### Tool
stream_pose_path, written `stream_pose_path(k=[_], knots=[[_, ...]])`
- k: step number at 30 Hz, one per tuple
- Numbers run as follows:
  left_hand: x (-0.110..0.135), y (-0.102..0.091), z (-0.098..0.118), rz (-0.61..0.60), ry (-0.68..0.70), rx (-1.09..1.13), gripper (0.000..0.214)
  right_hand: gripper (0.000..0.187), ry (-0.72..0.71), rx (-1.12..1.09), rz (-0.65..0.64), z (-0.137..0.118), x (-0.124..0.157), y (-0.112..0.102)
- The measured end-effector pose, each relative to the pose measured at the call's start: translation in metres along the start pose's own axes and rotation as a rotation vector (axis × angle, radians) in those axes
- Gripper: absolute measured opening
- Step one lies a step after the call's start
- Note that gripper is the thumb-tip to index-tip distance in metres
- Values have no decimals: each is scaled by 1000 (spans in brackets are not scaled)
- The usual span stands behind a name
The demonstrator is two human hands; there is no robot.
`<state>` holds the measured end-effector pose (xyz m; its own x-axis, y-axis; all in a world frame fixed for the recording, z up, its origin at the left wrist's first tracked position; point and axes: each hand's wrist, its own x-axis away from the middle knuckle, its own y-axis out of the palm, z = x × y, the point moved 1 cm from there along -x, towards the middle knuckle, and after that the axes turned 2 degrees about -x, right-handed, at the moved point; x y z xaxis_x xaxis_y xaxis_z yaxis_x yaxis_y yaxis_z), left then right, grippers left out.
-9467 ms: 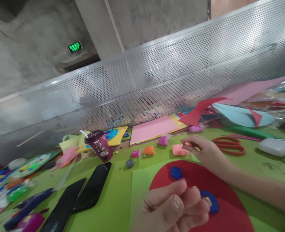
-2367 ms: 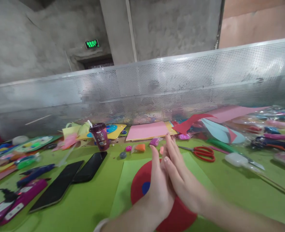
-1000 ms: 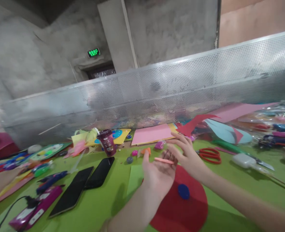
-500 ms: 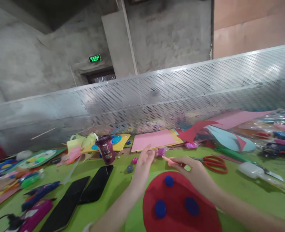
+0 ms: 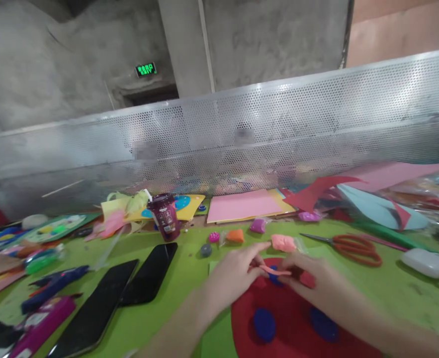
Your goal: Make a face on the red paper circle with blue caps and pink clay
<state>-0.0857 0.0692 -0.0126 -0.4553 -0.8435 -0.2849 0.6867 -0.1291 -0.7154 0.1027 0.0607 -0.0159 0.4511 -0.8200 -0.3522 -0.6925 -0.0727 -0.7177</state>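
A thin salmon-pink strip of modelling clay point(image 5: 274, 270) stretches between my two hands. Its left end is pinched by the fingers of my left hand point(image 5: 236, 268), and my right hand point(image 5: 310, 276) pinches the other end. Both hands hover over a red paper disc point(image 5: 251, 308) that bears several blue round pieces, one of them a blue dot point(image 5: 264, 324) at lower left. Just beyond my fingers lies a pink clay lump point(image 5: 283, 242) in clear wrap. Orange clay point(image 5: 235, 235) and purple clay point(image 5: 257, 225) rest to its left.
Red-handled scissors point(image 5: 355, 248) lie to the right, near a white glue bottle point(image 5: 426, 263). Two phones point(image 5: 150, 276) and a purple cup point(image 5: 165, 219) are on the left, with a glue gun point(image 5: 53, 286) further out. Behind the pink paper point(image 5: 243, 205) stands a perforated metal panel point(image 5: 219, 144).
The pink clay lump is out of my right hand and on the table. My hands have come together over the disc, with the clay strip between them. The camera has tipped downward.
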Motion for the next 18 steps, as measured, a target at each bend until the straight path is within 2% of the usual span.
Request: stream_pose_path(k=[6,12,18], knots=[[3,0,4,-2,-9,70,51,14,30,55,-72,-2,2,1],[4,1,4,-44,-45,94,58,12,24,84,-80,0,1,0],[3,4,-1,-27,-38,151,57,12,22,-24,-78,5,-3,-1]])
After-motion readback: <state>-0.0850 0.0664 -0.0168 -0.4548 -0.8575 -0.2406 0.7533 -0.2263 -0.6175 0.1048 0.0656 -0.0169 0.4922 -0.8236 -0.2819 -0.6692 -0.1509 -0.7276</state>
